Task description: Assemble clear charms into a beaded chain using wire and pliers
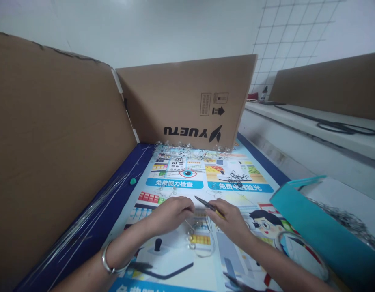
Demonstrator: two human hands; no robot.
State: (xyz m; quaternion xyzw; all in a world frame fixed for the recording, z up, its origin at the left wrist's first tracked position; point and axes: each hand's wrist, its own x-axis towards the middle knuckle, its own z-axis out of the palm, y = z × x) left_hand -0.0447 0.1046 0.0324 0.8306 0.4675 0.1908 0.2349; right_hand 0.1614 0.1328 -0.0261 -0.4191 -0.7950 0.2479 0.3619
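Note:
My left hand (173,211), with a silver bangle (106,259) on the wrist, is closed with the fingertips pinched together. A thin wire (189,224) runs down from its fingertips, and small clear round pieces (191,239) lie or hang just below. To the right, my right hand (231,221) is wrapped round pliers (202,201) with dark pointed jaws and a yellow grip. The jaws point toward my left hand but stay apart from it. A pale curved wire (212,243) loops under both hands, over the printed mat.
A teal box (321,227) of metal wire pieces (348,223) stands at right. Black rings (238,178) and a heap of small wire pieces (187,152) lie farther back. Long wires (93,213) and a green lump (133,181) are at left. Cardboard panels (181,101) wall the back and left.

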